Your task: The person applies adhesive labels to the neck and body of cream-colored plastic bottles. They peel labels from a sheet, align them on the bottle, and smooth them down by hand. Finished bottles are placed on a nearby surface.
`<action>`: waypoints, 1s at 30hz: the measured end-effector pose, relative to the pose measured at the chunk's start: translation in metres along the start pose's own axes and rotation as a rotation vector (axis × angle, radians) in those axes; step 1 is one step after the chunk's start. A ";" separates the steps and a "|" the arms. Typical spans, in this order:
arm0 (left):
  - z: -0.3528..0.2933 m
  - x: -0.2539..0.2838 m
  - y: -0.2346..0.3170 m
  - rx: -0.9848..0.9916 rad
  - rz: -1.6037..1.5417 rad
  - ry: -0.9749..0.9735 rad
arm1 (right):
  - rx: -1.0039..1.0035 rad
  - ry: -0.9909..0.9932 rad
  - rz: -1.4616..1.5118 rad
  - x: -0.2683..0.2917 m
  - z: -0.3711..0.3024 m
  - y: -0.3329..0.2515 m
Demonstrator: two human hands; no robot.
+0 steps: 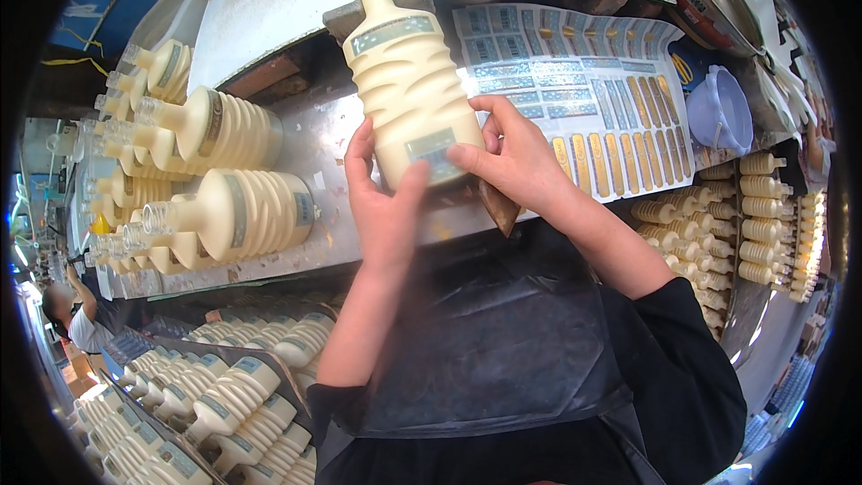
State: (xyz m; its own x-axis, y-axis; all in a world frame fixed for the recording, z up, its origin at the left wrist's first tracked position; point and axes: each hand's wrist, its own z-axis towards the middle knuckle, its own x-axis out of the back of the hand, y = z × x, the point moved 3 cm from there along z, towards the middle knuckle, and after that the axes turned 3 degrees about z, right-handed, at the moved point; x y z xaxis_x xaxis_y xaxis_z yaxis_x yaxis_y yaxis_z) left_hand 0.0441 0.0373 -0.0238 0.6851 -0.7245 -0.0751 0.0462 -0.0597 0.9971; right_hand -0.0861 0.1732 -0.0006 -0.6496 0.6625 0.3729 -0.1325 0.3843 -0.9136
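Note:
A cream-coloured bottle with wavy ridges and a clear glass neck lies tilted on its back, its shoulder on a dark block. A grey-blue label band crosses its shoulder, and a blue-grey label sits near its base. My left hand holds the bottle's lower left side; its thumb, blurred by motion, is at the label's left edge. From the right, my right hand grips the lower side, thumb pressed at the label's right edge. Some fingers are hidden behind the bottle.
Sheets of blue and gold labels cover the bench's right side. Several similar bottles lie on the bench at left; more fill racks at lower left and right. A lavender bucket stands beyond the sheets. Another person is at far left.

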 end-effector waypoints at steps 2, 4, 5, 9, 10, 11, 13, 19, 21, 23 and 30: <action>-0.001 -0.002 0.003 0.008 -0.010 0.001 | 0.004 0.008 -0.002 0.000 0.000 0.000; -0.001 -0.003 0.004 0.015 -0.015 0.002 | 0.000 0.004 0.001 -0.001 0.000 0.001; -0.001 -0.002 0.003 0.018 -0.015 0.003 | -0.007 -0.005 0.005 0.000 0.001 0.002; -0.003 -0.002 0.004 0.006 -0.023 -0.021 | -0.103 -0.056 0.481 0.020 0.009 -0.005; -0.003 -0.002 0.005 0.003 0.030 -0.024 | -0.105 -0.065 0.598 0.026 0.010 -0.010; -0.002 -0.002 0.006 -0.001 0.084 -0.027 | 0.048 0.005 0.475 0.026 0.011 -0.009; -0.002 -0.004 0.008 0.006 0.127 -0.025 | 0.312 0.091 0.191 0.020 0.007 -0.021; -0.004 -0.002 0.007 -0.044 0.157 -0.026 | 0.771 0.222 -0.296 0.008 -0.011 -0.061; -0.002 0.001 0.002 0.013 -0.057 0.009 | 1.013 0.231 -0.422 0.008 -0.026 -0.065; -0.002 0.004 -0.003 0.045 -0.188 0.041 | 1.143 0.194 -0.404 -0.010 -0.038 -0.065; 0.005 0.007 -0.008 -0.143 0.176 0.104 | 0.526 0.248 -0.108 -0.008 -0.026 -0.030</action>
State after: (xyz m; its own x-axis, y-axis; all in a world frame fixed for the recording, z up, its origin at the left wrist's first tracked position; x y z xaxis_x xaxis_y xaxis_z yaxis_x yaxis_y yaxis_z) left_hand 0.0453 0.0295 -0.0322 0.7622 -0.6404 0.0940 0.0164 0.1642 0.9863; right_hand -0.0575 0.1730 0.0282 -0.4259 0.7921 0.4373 -0.5827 0.1296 -0.8023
